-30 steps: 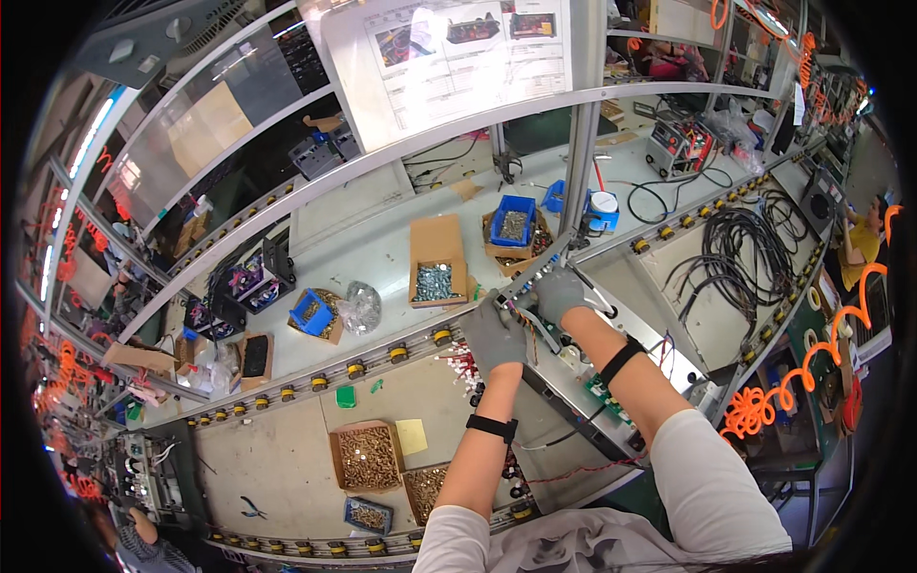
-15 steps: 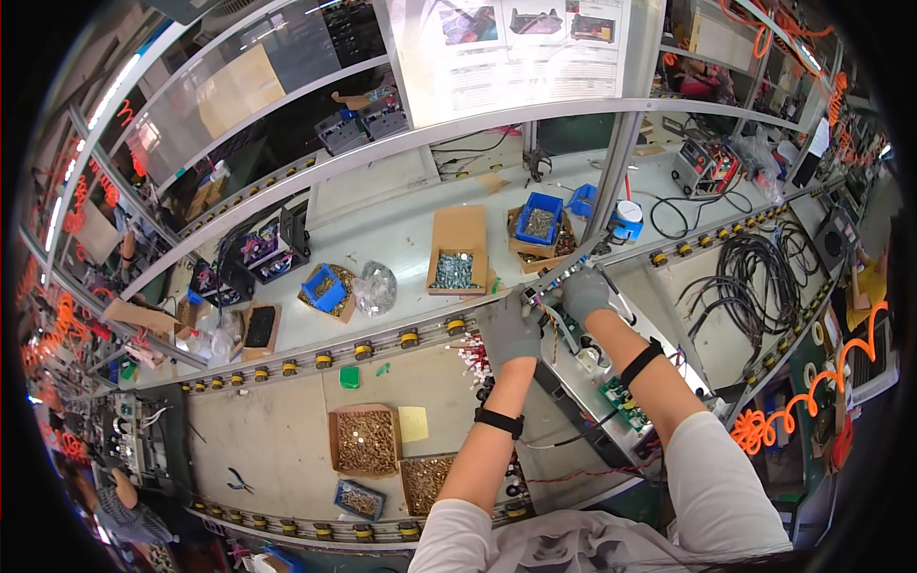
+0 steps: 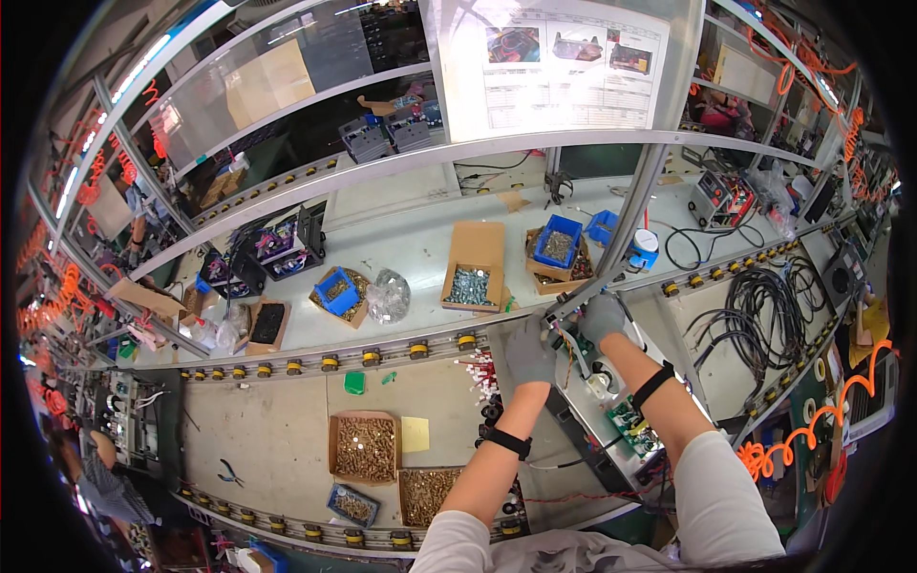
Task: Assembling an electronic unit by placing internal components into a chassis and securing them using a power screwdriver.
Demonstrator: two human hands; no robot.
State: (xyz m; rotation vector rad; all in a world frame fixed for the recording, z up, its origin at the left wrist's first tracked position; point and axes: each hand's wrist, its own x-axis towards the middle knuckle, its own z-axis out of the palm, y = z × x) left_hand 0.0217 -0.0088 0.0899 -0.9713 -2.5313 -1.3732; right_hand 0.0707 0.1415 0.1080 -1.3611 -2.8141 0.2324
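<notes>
An open metal device housing [image 3: 573, 393] with wires and a green circuit board [image 3: 630, 426] lies on the bench in front of me. Both my hands wear grey gloves and work at its far end. My left hand [image 3: 528, 353] is closed at the far left corner, against the end panel. My right hand [image 3: 602, 317] has its fingers curled over the far right side. What either hand grips is hidden by the gloves and the panel. Beside my left wrist lie wires with red and white connectors [image 3: 480, 374].
Boxes of brass-coloured fittings [image 3: 366, 447] and blue-handled pliers [image 3: 229, 472] lie to the left. A roller rail [image 3: 371, 356] crosses behind them. Beyond are a carton of screws [image 3: 471, 286] and blue bins [image 3: 558, 241]. A metal post [image 3: 635, 210] rises near my hands. Black cables [image 3: 755, 320] lie right.
The whole view has shifted, so things appear a little farther right and lower. My hands stay at the housing's far end, with little visible change in their hold.
</notes>
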